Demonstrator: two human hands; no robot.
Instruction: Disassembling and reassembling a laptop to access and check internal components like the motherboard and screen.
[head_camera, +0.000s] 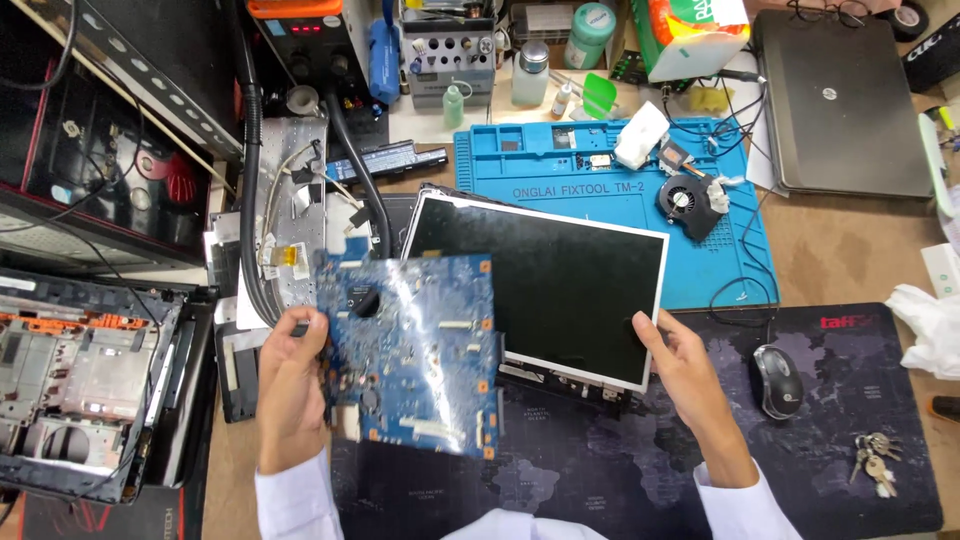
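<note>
Held up closest to the lens, a blue circuit board (410, 355) is crowded with small chips and connectors, orange pads at its corners, one edge notched. Left hand (290, 385) has its grip clenched on the board's left edge; right hand (680, 365) grasps the lower right corner of a bare laptop screen panel (545, 285), black with a silver rim, tilted over the bench (850, 260). Under them lies a dark desk mat (640, 470), behind it a blue repair mat (560, 170) carrying a cooling fan (685, 198). An opened laptop chassis (80, 385) lies at left, its bays showing bare metal and wires.
</note>
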